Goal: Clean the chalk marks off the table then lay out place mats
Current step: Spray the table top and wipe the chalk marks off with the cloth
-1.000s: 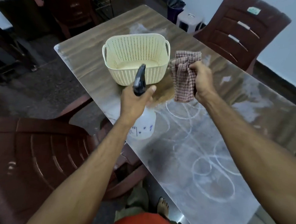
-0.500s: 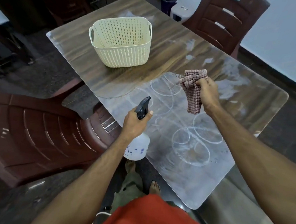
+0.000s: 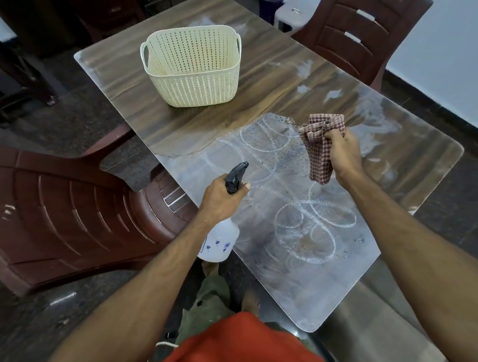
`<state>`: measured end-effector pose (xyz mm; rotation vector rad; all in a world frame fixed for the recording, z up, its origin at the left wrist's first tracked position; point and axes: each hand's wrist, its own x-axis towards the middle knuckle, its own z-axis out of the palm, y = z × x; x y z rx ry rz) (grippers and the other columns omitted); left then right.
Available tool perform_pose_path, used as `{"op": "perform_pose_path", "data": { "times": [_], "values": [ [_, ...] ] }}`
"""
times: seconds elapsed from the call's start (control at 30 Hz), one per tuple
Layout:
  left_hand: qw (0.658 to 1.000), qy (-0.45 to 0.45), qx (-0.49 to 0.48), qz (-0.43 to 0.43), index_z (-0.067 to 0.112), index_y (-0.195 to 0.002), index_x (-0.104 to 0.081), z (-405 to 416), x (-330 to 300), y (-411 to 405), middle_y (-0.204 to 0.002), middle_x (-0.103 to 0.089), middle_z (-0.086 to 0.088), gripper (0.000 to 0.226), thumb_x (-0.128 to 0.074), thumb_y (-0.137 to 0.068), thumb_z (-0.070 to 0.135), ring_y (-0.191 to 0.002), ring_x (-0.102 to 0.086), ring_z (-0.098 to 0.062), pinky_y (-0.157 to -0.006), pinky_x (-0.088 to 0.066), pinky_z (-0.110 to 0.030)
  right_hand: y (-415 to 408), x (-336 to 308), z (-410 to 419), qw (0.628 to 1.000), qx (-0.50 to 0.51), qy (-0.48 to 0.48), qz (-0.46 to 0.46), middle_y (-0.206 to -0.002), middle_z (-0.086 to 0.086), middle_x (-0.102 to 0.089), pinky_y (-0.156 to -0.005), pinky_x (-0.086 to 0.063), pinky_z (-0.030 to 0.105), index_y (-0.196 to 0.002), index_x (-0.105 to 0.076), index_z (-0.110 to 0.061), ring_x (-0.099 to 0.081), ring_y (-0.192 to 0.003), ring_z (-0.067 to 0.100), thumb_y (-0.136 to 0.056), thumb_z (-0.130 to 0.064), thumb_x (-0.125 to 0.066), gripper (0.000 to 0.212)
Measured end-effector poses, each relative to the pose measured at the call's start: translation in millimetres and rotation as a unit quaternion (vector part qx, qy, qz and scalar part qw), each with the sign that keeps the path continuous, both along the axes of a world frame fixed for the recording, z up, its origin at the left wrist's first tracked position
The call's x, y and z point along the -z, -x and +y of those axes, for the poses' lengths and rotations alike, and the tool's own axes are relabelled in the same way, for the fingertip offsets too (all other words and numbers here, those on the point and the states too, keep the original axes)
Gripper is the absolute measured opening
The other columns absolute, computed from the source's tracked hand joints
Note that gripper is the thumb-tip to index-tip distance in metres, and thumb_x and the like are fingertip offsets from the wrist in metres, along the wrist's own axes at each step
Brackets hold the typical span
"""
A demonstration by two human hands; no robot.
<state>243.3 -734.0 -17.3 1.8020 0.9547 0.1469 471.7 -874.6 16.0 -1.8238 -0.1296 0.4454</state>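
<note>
Dim indoor light; pale glare on glossy table (image 3: pixel 401 168); wide-angle bending at edges; centre sharp

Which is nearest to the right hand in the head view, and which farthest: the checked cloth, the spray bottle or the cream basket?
From the right hand:
1. Checked cloth: gripped in that hand, hanging over the table.
2. Spray bottle: to its left, held by the left hand.
3. Cream basket: at the table's far left.
</note>
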Motion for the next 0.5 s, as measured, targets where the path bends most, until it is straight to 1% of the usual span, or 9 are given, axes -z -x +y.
{"op": "perform_pose_path", "data": {
  "times": [0.1,0.17,0.27,0.3,0.37,0.43,0.5],
  "values": [
    [1.000,0.003,-0.019,0.003,0.021,-0.085,-0.060,0.6,2.0,8.4,-0.064,-0.056,0.003,0.023,-0.069,-0.088,0.041,-0.066,-0.058,-0.024,-0.076,-0.055,-0.044,0.6,-1.1,-1.8,1.000,-0.001,0.004,0.000,-0.114,0.011,-0.068,-0.092,-0.051,0.046,-0.109,-0.061,-0.013,-0.064,-0.108,0.028,-0.094,-0.022,-0.049,0.022],
    [0.999,0.000,-0.031,0.011,0.016,-0.086,-0.060,1.1,4.0,17.3,-0.064,-0.056,0.001,0.025,-0.069,-0.088,0.039,-0.065,-0.058,-0.025,-0.075,-0.054,-0.046,2.2,0.5,-1.7,1.000,-0.004,0.005,-0.001,-0.112,0.010,-0.068,-0.088,-0.051,0.044,-0.110,-0.061,-0.012,-0.064,-0.103,0.025,-0.094,-0.022,-0.049,0.023],
    [0.998,-0.006,-0.044,0.033,0.010,-0.083,-0.059,1.2,6.2,31.2,-0.060,-0.053,0.000,0.031,-0.068,-0.089,0.040,-0.061,-0.056,-0.025,-0.073,-0.055,-0.046,7.9,3.7,2.7,1.000,-0.018,0.004,-0.009,-0.099,0.002,-0.066,-0.076,-0.048,0.033,-0.101,-0.060,-0.015,-0.061,-0.089,0.014,-0.094,-0.020,-0.048,0.015],
    [0.998,-0.006,-0.046,0.041,0.011,-0.080,-0.057,1.4,6.6,35.7,-0.060,-0.053,0.000,0.031,-0.067,-0.089,0.040,-0.061,-0.056,-0.025,-0.072,-0.055,-0.046,11.0,4.9,5.3,1.000,-0.024,0.004,-0.009,-0.098,0.002,-0.066,-0.075,-0.047,0.032,-0.100,-0.061,-0.015,-0.060,-0.088,0.014,-0.094,-0.019,-0.048,0.015],
    [0.998,-0.005,-0.047,0.051,0.014,-0.076,-0.056,0.9,6.4,42.5,-0.060,-0.053,0.000,0.031,-0.067,-0.089,0.040,-0.062,-0.058,-0.026,-0.073,-0.056,-0.046,16.3,7.0,10.7,0.999,-0.037,0.004,-0.011,-0.103,0.006,-0.067,-0.079,-0.049,0.034,-0.102,-0.061,-0.013,-0.061,-0.091,0.016,-0.094,-0.018,-0.048,0.017],
    [0.997,-0.005,-0.054,0.053,0.014,-0.077,-0.056,0.4,6.9,48.6,-0.061,-0.052,0.000,0.029,-0.067,-0.089,0.038,-0.065,-0.059,-0.028,-0.072,-0.055,-0.043,21.0,7.2,16.5,0.999,-0.050,0.003,-0.011,-0.107,0.009,-0.067,-0.083,-0.049,0.037,-0.103,-0.061,-0.013,-0.061,-0.095,0.017,-0.094,-0.018,-0.047,0.018],
    [0.996,-0.010,-0.071,0.052,0.014,-0.078,-0.056,1.0,8.1,57.1,-0.060,-0.050,0.001,0.026,-0.067,-0.090,0.035,-0.062,-0.058,-0.026,-0.063,-0.052,-0.032,25.5,7.2,23.0,0.998,-0.061,0.006,-0.012,-0.110,0.011,-0.067,-0.085,-0.050,0.037,-0.107,-0.061,-0.011,-0.061,-0.095,0.017,-0.094,-0.018,-0.047,0.020]
  ]
}}
